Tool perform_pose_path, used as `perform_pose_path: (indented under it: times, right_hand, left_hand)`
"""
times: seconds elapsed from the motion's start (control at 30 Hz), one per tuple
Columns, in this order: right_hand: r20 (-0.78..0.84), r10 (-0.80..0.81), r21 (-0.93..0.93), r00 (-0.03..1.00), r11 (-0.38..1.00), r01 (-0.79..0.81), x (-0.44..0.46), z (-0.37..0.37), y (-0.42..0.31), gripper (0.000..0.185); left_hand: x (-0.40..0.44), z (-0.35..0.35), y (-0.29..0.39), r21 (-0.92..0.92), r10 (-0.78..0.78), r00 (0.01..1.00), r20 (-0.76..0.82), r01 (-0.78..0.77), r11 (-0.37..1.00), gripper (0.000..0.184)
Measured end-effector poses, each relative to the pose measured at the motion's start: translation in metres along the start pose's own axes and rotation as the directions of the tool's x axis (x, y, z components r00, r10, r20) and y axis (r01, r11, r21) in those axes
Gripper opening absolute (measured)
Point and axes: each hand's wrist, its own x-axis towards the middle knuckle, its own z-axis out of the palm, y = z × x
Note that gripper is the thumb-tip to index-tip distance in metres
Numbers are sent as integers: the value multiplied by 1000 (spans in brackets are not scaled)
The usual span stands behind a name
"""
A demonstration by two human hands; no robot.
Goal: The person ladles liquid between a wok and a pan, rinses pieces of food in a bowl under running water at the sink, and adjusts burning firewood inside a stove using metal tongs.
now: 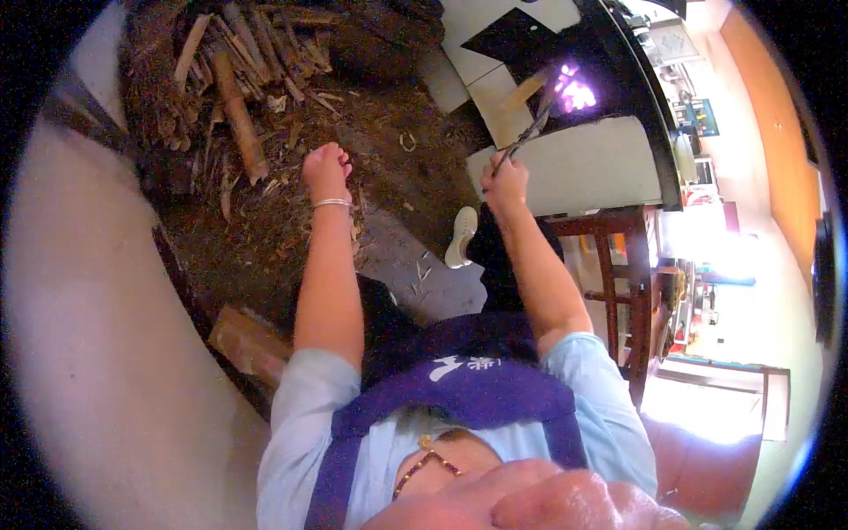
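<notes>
At the stove point(574, 168), tongs toward the fire

From here I have the right hand point(506, 184) closed around the tongs point(530, 132), which slant up toward the fire point(574, 91). The left hand point(328, 171) is clenched above the littered floor point(371, 168), well apart from the right; I cannot tell whether anything is inside the fist.

The stove's dark opening holds the fire, glaring pink-white. A pale stick point(525, 92) lies near its side, just beside the tongs; I cannot tell whether the two touch. The glare hides how the tips of the tongs stand. Past the opening, the black-edged counter point(661, 115) carries small goods too blurred for me to name. Below it in my view, a wooden rack point(617, 296) has things behind its bars that I cannot make out.

For edges, the stove's pale face ends close to the right hand, and the counter's dark rim curves along beyond it. On my left, a pale wall point(97, 291) runs down past the forearm. The woodpile point(238, 66) spreads ahead of the left hand, with one thick log point(238, 119) slanting out toward it. Between the hands I see open room over dirt and scraps, and a white shoe point(462, 237) stands just below the right hand in my view.
</notes>
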Motion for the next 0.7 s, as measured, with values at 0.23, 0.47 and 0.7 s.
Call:
perform_pose_path:
  times: [0.23,0.47,0.7]
  right_hand:
    - [-79,62,76,995,996,-56,-16,-52,-9,20]
    - [-42,204,-194,978,959,-208,21,-126,-24,20]
    - [219,-12,-533,976,836,129,138,-202,17,22]
  left_hand:
    - [14,-2,-5,47,-19,1000,6,19,999,12]
    - [-2,4,-8,107,-70,996,47,64,992,10]
    - [5,5,-14,189,-75,997,1,73,979,12]
